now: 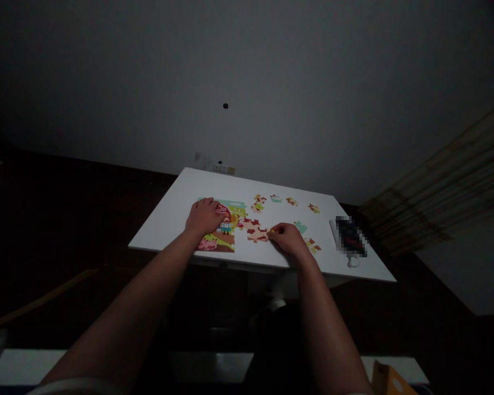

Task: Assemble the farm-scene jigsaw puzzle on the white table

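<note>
My left hand point(204, 216) lies flat over the upper left of a partly joined jigsaw puzzle point(226, 242), which pictures a red barn, a figure and a pink pig. To its right, a group of cow-patterned puzzle pieces point(253, 230) lies connected or close together; I cannot tell if they all interlock. At the right end of that group, my right hand point(288, 238) pinches a small puzzle piece point(270, 232) with some yellow on it. The fingers hide most of that piece. Beside my right hand are a pale green piece point(300, 226) and a multicoloured piece point(313, 244).
Several loose pieces lie toward the back of the white table point(164, 219), among them a green-and-white one point(276, 198) and a brown one point(314, 208). A blurred-out dark item point(351, 236) rests at the right. Behind the table stands a wall point(271, 137).
</note>
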Demonstrator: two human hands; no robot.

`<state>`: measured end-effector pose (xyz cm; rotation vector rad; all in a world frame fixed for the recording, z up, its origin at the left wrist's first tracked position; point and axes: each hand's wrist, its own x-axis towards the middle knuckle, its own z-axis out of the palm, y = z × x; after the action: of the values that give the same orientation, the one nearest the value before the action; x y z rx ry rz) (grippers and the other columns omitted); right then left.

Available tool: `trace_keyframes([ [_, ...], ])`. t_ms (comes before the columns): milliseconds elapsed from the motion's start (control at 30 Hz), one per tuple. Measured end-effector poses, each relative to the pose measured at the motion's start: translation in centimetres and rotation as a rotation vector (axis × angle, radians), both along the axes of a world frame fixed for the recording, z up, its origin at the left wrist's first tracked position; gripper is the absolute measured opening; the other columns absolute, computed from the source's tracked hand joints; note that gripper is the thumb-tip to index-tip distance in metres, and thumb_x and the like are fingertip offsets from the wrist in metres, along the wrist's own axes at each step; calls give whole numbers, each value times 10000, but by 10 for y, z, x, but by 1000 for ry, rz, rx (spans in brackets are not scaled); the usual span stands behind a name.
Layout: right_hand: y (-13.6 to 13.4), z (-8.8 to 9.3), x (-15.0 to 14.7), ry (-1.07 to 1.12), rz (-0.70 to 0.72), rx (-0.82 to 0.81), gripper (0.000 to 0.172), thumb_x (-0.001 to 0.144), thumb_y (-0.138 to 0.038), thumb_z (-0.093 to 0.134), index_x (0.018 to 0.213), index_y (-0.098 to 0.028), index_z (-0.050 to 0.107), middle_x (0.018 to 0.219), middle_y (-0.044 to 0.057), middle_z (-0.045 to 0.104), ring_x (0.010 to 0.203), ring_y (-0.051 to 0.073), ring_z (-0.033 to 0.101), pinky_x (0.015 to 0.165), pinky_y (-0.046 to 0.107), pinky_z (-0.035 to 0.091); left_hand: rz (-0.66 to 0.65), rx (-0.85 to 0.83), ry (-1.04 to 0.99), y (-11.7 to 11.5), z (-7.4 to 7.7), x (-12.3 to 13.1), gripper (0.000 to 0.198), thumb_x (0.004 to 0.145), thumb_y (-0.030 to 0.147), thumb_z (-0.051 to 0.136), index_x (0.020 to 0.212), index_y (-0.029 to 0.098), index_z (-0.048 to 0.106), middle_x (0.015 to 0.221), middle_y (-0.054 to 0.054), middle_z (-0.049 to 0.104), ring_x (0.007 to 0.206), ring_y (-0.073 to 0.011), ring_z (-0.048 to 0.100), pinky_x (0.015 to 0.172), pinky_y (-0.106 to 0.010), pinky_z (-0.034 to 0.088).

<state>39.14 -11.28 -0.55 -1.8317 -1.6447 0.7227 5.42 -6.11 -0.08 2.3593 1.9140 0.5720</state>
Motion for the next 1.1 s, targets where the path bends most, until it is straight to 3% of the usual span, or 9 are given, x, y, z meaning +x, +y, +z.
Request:
trace_keyframes([
  [367, 1, -1, 2, 62, 46, 23, 182, 773, -376, 784, 801, -203, 736, 693, 15, 708, 615, 183, 591, 597, 296, 405, -16, 23, -8, 2, -3, -1, 514, 1024, 544, 590, 1386, 211, 739, 1561, -183, 643, 1456, -396, 549, 1242, -575, 406],
  [700, 3, 13, -2, -195, 77, 48, 152, 848, -278, 832, 765, -216, 720, 758, 44, 742, 678, 194, 605, 649, 312, 380, 3, 29, 46, 0, -1, 0, 508, 1039, 550, 579, 1398, 221, 726, 1581, -174, 640, 1468, -373, 559, 1244, -548, 419],
  [833, 3, 9, -1, -240, 85, 72, 108, 858, -258, 837, 866, -207, 742, 836, 56, 762, 722, 197, 619, 666, 309, 393, -9, 19, 35, 1, -2, -1, 537, 1042, 563, 566, 1404, 199, 725, 1583, -190, 631, 1472, -382, 553, 1246, -551, 414],
  [967, 0, 4, -2, -202, 64, 93, 215, 842, -265, 860, 1019, -210, 752, 862, 48, 764, 732, 201, 633, 679, 307, 413, -9, 15, 28, 1, 0, -1, 535, 1047, 569, 547, 1399, 209, 730, 1578, -185, 638, 1464, -388, 557, 1237, -560, 419],
  [1100, 1, 8, 6, -66, 74, 143, 96, 949, -307, 721, 989, -226, 755, 894, 60, 784, 800, 224, 678, 744, 318, 465, -4, 14, 49, 0, 4, 0, 531, 1041, 572, 550, 1399, 222, 729, 1566, -170, 650, 1451, -382, 570, 1221, -545, 438],
])
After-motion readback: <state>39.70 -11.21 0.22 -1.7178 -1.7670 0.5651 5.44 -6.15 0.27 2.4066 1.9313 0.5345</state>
